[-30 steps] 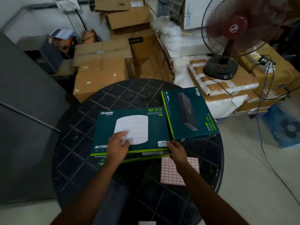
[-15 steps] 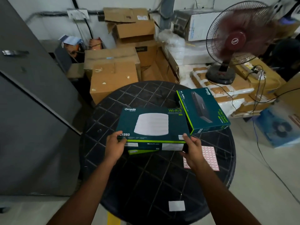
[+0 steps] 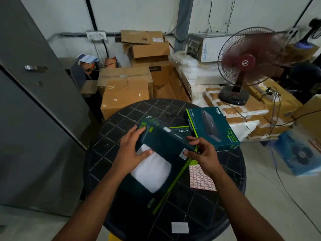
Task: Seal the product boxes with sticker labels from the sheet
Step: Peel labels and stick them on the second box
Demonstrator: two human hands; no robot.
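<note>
A: What's leftmost?
B: The left hand, fingers spread, thumb on the tilted access-point box above the round table.
A: Then?
B: The right hand pinches its corner. The sticker sheet lies just beside; the switch box sits farther right.

we see round black table | cardboard boxes stacked behind it by the wall | red fan on wrapped parcels, right | grey door, left | blue carton on the floor, far right
</note>
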